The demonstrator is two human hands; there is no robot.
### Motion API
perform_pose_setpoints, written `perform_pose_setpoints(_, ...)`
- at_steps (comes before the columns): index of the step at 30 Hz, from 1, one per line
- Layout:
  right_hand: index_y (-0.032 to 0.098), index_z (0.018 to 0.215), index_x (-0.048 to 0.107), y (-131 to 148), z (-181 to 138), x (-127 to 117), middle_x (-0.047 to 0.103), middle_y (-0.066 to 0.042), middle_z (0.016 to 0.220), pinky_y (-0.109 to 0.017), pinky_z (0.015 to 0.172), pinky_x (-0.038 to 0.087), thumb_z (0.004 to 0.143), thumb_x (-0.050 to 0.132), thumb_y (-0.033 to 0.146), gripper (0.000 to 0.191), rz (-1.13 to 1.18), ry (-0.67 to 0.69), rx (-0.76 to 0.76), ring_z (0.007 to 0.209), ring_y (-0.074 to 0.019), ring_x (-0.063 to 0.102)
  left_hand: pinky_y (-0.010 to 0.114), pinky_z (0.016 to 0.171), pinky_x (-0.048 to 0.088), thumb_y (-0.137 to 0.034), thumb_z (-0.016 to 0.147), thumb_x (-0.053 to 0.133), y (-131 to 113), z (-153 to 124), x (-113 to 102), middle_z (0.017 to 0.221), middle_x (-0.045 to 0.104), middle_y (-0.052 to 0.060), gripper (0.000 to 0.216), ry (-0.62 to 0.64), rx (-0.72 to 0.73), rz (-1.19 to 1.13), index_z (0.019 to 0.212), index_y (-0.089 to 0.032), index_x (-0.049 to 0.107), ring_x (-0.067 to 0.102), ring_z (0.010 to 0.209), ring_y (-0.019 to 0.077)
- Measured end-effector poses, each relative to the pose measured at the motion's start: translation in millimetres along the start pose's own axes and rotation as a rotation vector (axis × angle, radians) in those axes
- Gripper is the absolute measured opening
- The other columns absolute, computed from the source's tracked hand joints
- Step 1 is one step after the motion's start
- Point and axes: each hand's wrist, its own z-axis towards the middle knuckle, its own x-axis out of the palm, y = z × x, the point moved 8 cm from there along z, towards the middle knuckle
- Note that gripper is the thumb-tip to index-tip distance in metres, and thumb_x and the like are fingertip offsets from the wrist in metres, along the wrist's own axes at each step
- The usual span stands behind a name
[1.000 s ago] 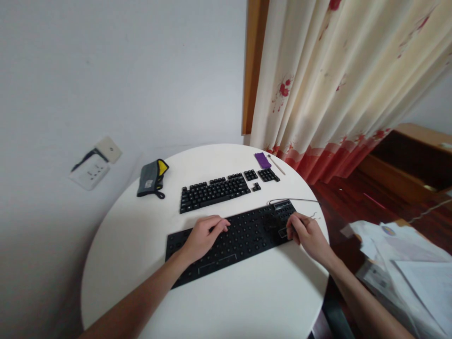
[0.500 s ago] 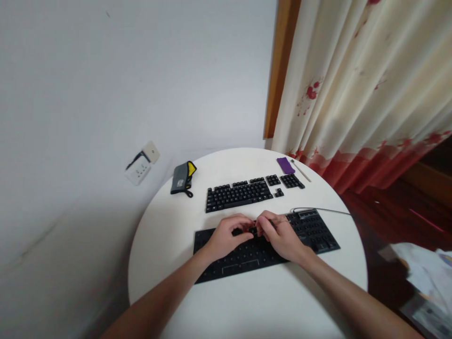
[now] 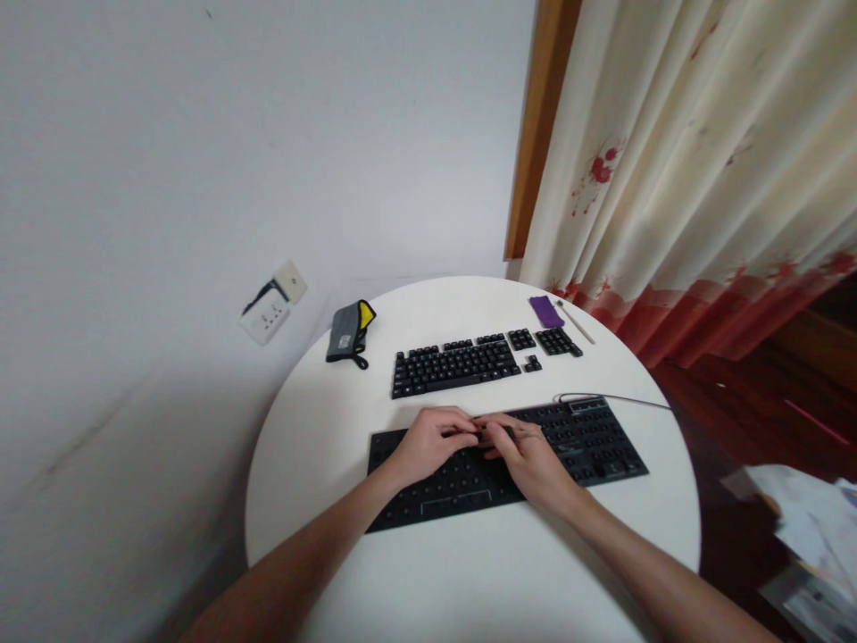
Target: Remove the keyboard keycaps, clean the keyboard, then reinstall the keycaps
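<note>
The right hand has crossed from the right end of the keyboard to its middle, where we see it meeting the left hand. Their curled fingertips hide whatever lies between them, and we cannot tell if either grips. Both rest on that flat, black, studded board, which lies at the front of the round white table, with rows of keycaps behind.

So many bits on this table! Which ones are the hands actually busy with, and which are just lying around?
In hand: left hand and right hand, fingers meeting on the near black keyboard.

Lying untouched: rows of black keys, grey-and-yellow pouch, purple piece, thin stick, wall socket.
</note>
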Motion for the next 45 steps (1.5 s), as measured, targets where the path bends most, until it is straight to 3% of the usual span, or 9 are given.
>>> perform_pose_setpoints(6,0.014,0.097,0.071,-13.1,3.1,-9.0,0.071,-0.007,0.077,-0.029,0.065,0.058,0.095,0.047,0.05,0.043,-0.035,-0.121,0.031,0.063,-0.0158,0.066,0.03,0.08,0.056,-0.02,0.084,0.069,-13.7,-1.3,4.0,0.1,0.068,0.007,0.011,-0.018,0.111,0.199,0.092,-0.019,0.076,0.065,0.09,0.0181)
perform_pose_setpoints(17,0.014,0.09,0.066,-12.2,2.6,-16.1,0.065,-0.003,0.065,-0.024,0.053,0.051,0.095,0.046,0.05,0.042,0.025,-0.206,0.053,0.053,-0.0138,0.061,0.033,0.084,0.055,-0.018,0.085,0.069,-30.3,-7.1,7.9,0.099,0.072,0.007,0.017,-0.089,0.3,0.4,0.101,-0.019,0.075,0.067,0.09,0.0187)
perform_pose_setpoints(21,0.016,0.087,0.065,-6.4,1.1,-20.0,0.066,-0.003,0.068,-0.025,0.056,0.049,0.098,0.042,0.045,0.039,-0.099,-0.197,0.033,0.056,-0.0144,0.06,0.033,0.084,0.056,-0.022,0.088,0.067,-32.2,-7.8,3.9,0.098,0.072,0.008,0.017,-0.123,0.301,0.376,0.102,-0.02,0.075,0.067,0.09,0.0193)
perform_pose_setpoints(25,0.019,0.081,0.062,20.2,-3.3,-24.3,0.065,-0.007,0.093,-0.033,0.086,0.047,0.1,0.039,0.032,0.032,-0.272,-0.212,-0.176,0.091,-0.0197,0.061,0.034,0.084,0.055,-0.024,0.088,0.067,-33.2,-5.0,-1.9,0.098,0.072,0.007,0.016,-0.147,0.263,0.359,0.101,-0.021,0.075,0.067,0.09,0.0197)
perform_pose_setpoints(27,0.02,0.089,0.063,31.5,-5.2,-20.8,0.062,-0.009,0.106,-0.036,0.095,0.043,0.099,0.038,0.024,0.027,-0.3,-0.166,-0.281,0.103,-0.0207,0.057,0.033,0.083,0.055,-0.023,0.086,0.069,-29.9,-3.9,-2.6,0.095,0.072,0.006,0.014,-0.143,0.237,0.347,0.099,-0.021,0.074,0.067,0.087,0.0189)
perform_pose_setpoints(33,0.025,0.124,0.058,30.3,-6.4,0.5,0.06,-0.007,0.106,-0.032,0.087,0.048,0.094,0.04,0.01,0.038,-0.384,0.095,-0.309,0.095,-0.0188,0.059,0.027,0.073,0.055,-0.023,0.075,0.079,-7.2,-5.3,-9.0,0.081,0.069,0.003,0.021,-0.197,0.125,0.199,0.09,-0.016,0.066,0.066,0.075,0.0168)
perform_pose_setpoints(38,0.023,0.109,0.063,28.9,-8.8,1.9,0.062,-0.006,0.102,-0.029,0.085,0.048,0.091,0.05,0.009,0.026,-0.404,0.059,-0.3,0.093,-0.0179,0.061,0.026,0.069,0.052,-0.028,0.073,0.081,-6.5,-4.4,-7.7,0.077,0.068,0.003,0.021,-0.151,0.125,0.161,0.081,-0.016,0.066,0.065,0.071,0.0166)
perform_pose_setpoints(41,0.021,0.101,0.065,31.8,-2.1,-13.9,0.064,-0.004,0.095,-0.028,0.08,0.048,0.088,0.056,0.011,0.019,-0.46,-0.002,-0.301,0.088,-0.0174,0.062,0.027,0.073,0.052,-0.031,0.079,0.075,-12.8,-3.9,-9.2,0.083,0.07,0.004,0.018,-0.149,0.134,0.164,0.087,-0.016,0.068,0.065,0.076,0.0178)
perform_pose_setpoints(45,0.02,0.097,0.067,26.4,27.2,-79.4,0.068,-0.005,0.093,-0.029,0.077,0.044,0.088,0.061,0.02,0.011,-0.718,-0.175,-0.174,0.084,-0.019,0.062,0.028,0.075,0.051,-0.035,0.097,0.05,-19.4,-4.1,-11.8,0.084,0.071,0.006,0.029,-0.154,0.125,0.224,0.087,-0.016,0.069,0.065,0.079,0.0179)
